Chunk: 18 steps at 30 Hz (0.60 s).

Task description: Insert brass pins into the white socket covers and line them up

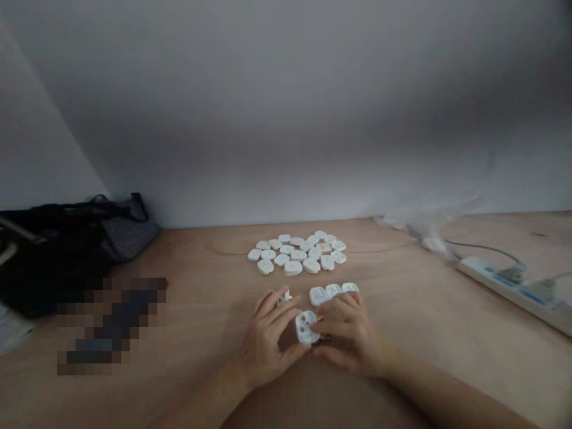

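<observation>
Low in the middle of the frame, just below centre: left hand [268,339] and right hand [346,333] brought together over a wooden table [187,268], both pinching one small white plug-shaped plastic piece [306,327] between their fingertips. Piece held just above the tabletop, its face with small holes turned up toward the camera. Left fingers curled round its left edge, right fingers closed on its right edge; a second small white bit [285,297] showing at the left fingertips, too small to tell whether gripped or merely touched.

Just above the right hand, touching its knuckles: a short row of three white pieces [333,292] lying side by side on the table. Further up, centre of the frame, well apart from the hands: a loose cluster of similar white pieces [297,253] lying flat.

At the left edge, a black bag [67,250] against the wall, with a pixelated patch below it. At the right, a white power strip [513,289] with a cable, and crumpled clear plastic [424,229] beyond it.
</observation>
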Tool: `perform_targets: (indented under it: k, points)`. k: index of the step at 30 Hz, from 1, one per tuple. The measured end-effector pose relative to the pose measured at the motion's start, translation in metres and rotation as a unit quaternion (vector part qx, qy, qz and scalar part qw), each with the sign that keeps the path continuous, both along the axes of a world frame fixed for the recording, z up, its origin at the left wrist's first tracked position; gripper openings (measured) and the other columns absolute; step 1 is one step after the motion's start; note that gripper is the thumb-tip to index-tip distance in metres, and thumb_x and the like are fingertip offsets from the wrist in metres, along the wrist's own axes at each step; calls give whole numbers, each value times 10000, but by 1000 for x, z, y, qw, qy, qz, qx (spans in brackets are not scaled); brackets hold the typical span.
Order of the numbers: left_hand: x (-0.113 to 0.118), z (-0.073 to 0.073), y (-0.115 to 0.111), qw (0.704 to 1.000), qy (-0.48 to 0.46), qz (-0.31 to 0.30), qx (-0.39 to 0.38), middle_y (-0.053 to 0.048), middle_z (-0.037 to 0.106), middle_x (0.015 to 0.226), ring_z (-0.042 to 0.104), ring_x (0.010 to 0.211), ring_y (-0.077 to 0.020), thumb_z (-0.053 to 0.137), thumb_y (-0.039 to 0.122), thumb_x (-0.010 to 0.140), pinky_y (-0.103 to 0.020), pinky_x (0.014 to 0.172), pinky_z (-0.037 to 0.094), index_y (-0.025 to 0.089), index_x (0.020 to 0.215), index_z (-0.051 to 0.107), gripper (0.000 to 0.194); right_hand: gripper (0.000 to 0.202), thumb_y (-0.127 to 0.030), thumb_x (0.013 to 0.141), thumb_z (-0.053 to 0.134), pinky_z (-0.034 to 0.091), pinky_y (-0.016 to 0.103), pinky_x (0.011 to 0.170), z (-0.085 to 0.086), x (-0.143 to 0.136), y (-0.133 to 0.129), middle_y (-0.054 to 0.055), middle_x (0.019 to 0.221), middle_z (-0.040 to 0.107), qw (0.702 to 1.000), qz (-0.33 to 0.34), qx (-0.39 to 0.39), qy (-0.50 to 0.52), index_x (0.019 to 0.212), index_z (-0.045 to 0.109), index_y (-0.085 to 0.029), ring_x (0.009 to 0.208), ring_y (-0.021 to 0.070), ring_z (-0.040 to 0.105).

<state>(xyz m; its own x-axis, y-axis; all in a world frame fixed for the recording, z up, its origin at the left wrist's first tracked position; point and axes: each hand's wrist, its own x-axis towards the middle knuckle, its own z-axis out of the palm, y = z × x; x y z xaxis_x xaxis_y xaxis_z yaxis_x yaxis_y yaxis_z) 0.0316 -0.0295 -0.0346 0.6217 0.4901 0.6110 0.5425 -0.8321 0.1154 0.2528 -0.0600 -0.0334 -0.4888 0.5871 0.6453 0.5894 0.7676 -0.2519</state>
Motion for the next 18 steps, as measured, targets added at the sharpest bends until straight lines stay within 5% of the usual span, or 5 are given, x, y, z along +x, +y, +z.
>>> perform_targets:
  k: [10, 18]
  points:
    - [0, -6, 2, 1000, -4, -28, -8, -115, 613, 1197, 420, 1226, -337, 547, 576, 792, -534, 1016, 304, 179, 1125, 584, 519, 696, -556, 580, 755, 347, 407, 851, -3, 0, 8, 56, 1008, 659, 991, 3, -128, 34, 1172, 547, -255, 939, 260, 550]
    - [-1, -3, 2, 999, -2, -34, -27, -103, 580, 1241, 394, 1242, -333, 593, 586, 750, -520, 1029, 292, 203, 1152, 569, 555, 521, -443, 510, 824, 412, 381, 811, -11, -5, 7, 33, 918, 642, 964, 4, -221, 150, 944, 634, -226, 876, 236, 574]
